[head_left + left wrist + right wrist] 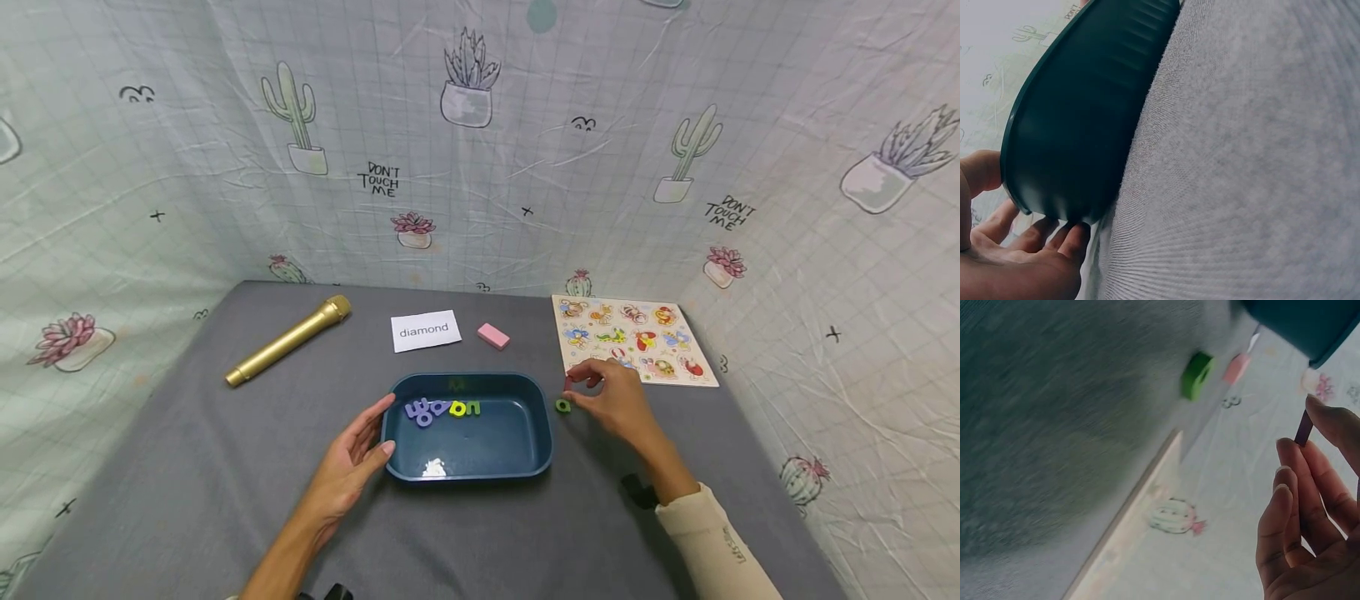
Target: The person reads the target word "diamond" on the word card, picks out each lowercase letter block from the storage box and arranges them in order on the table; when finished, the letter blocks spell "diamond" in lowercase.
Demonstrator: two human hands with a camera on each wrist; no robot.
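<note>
Left hand (345, 481): holding the left end of the blue tray (480, 446), thumb and fingertips well apart.
Right hand (617, 402): pinching a red piece (1303, 429) between thumb and fingertips, just right of the tray.
Done, seemingly: purple letters (423, 419), yellow letter (452, 409) and green letter (476, 407) lying inside the tray.
Left, as judged: red piece, plus loose green piece (1190, 380) on the cloth (187, 500).
Stage: probably nearing completion; match with "diamond" card (425, 341) uncertain.

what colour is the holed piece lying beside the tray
Green; the piece shows best in the right wrist view.
</note>
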